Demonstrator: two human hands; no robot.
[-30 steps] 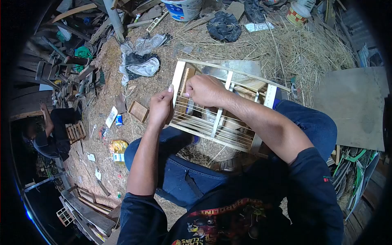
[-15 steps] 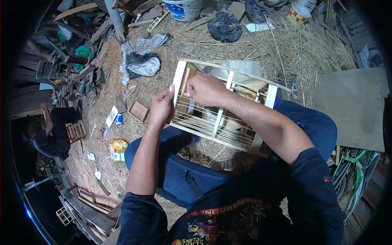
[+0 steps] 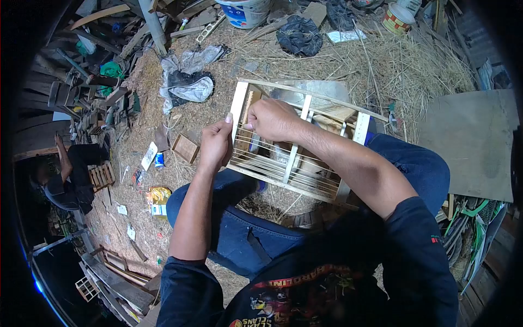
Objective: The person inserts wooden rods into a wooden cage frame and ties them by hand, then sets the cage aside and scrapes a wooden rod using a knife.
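Observation:
A pale wooden frame [image 3: 238,103] with thin sticks [image 3: 310,182] strung across its lower part rests tilted over my lap. My left hand [image 3: 216,143] grips the left end piece of this frame, thumb on top. Over the frame's upper left part, my right hand [image 3: 271,120] is closed, its fingers curled near the inner side of the same end piece. What the right fingers pinch is too small to make out. A crossbar [image 3: 294,152] runs through the middle of the frame.
A small wooden box [image 3: 185,148], a gold packet [image 3: 158,196] and a grey cloth [image 3: 190,87] lie on the straw-covered ground. Another person [image 3: 68,177] sits at the left. A flat board [image 3: 468,144] lies at the right, with buckets [image 3: 245,12] at the top.

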